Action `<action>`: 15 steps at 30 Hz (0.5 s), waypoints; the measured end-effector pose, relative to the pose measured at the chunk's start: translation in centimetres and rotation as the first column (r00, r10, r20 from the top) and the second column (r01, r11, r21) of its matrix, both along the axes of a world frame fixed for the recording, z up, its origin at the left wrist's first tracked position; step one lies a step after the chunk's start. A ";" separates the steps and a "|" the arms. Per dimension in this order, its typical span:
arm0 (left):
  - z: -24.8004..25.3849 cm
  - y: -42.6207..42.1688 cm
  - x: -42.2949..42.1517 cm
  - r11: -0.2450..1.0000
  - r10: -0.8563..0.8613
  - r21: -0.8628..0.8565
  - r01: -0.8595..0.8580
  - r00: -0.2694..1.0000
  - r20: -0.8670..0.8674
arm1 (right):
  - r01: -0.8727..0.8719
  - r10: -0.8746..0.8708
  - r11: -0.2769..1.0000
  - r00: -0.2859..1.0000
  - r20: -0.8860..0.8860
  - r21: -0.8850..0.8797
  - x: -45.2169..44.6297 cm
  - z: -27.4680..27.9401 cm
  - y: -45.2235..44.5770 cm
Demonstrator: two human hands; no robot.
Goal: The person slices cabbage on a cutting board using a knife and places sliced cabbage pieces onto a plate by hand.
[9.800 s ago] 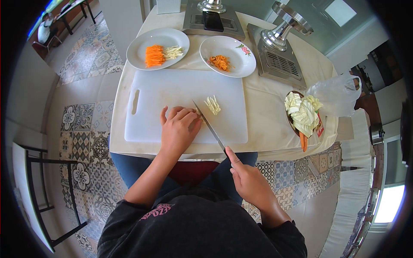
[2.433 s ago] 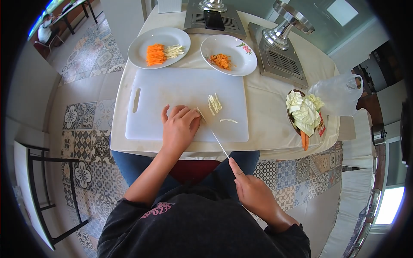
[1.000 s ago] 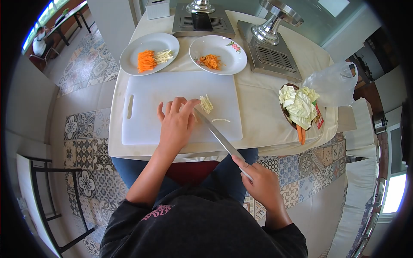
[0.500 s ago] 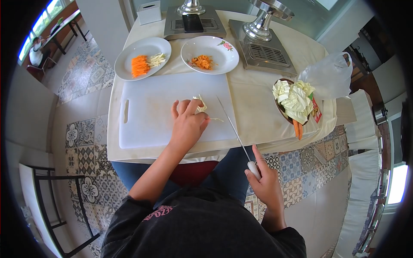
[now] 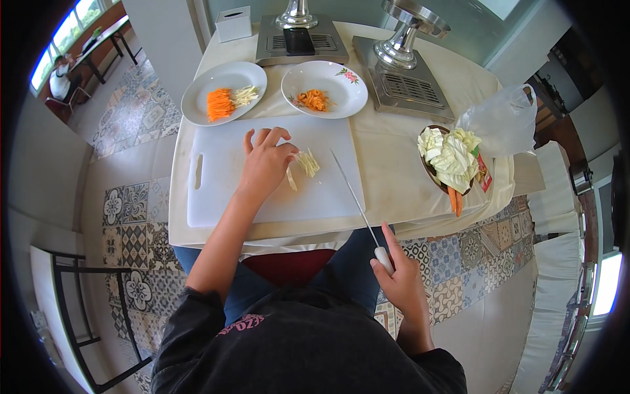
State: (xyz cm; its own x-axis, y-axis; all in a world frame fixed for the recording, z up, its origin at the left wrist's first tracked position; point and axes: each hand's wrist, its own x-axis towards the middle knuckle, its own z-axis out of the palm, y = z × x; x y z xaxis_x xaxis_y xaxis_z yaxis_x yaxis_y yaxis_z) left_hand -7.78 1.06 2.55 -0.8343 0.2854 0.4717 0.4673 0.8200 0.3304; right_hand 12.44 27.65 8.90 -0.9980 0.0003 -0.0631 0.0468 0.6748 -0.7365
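Note:
Over the white cutting board (image 5: pixel 230 190), my left hand (image 5: pixel 266 161) has thumb and index finger together at the upper left of a small pile of pale strips (image 5: pixel 307 163); what the fingertips hold is too small to tell. A separate pale piece (image 5: pixel 291 178) lies just below that hand. My right hand (image 5: pixel 401 274) grips the white handle of a knife (image 5: pixel 384 260) at the front of the table. The blade slants up and left, its tip over the board's right side, apart from the strips.
Behind the board stand a plate (image 5: pixel 194 95) with orange and pale strips, and a flowered plate (image 5: pixel 354 98) with orange shreds. Metal stands (image 5: pixel 410 88), a phone (image 5: pixel 299 41) and a tissue box (image 5: pixel 233 24) are farther back. At right are a cabbage bowl (image 5: pixel 453 157) and plastic bag (image 5: pixel 505 121).
Since one second ago the knife has moved right, away from my left hand. Over the last half second my left hand has shifted left and back, uncovering the strips. The camera view has shifted too.

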 end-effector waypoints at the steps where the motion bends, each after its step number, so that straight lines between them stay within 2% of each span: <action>1: -0.2 0.0 0.1 1.000 0.002 0.009 -0.002 1.000 0.001 | -0.004 0.004 1.000 1.000 0.008 0.001 0.0 0.0 0.0; 4: 0.1 -0.8 1.1 0.993 0.022 0.113 -0.029 0.998 0.065 | -0.021 0.021 1.000 0.999 0.029 -0.007 0.1 0.1 -0.1; 7: 0.8 -1.7 3.2 0.989 0.019 0.146 -0.033 0.995 0.096 | -0.050 0.051 0.998 0.998 0.029 -0.027 0.2 0.2 -0.2; 10: -0.2 -2.3 4.9 0.979 -0.064 0.200 0.041 0.992 0.111 | -0.115 0.115 0.992 0.993 -0.002 -0.048 -0.2 0.0 -0.8; 12: -0.7 -1.9 5.9 0.969 -0.083 0.238 0.058 0.992 0.093 | -0.174 0.170 0.982 0.984 -0.051 -0.077 -0.5 -0.6 -1.4; 15: -0.9 -1.3 6.1 0.970 -0.074 0.234 0.061 0.996 0.046 | -0.259 0.261 0.963 0.965 0.018 -0.073 -1.3 -0.6 -2.2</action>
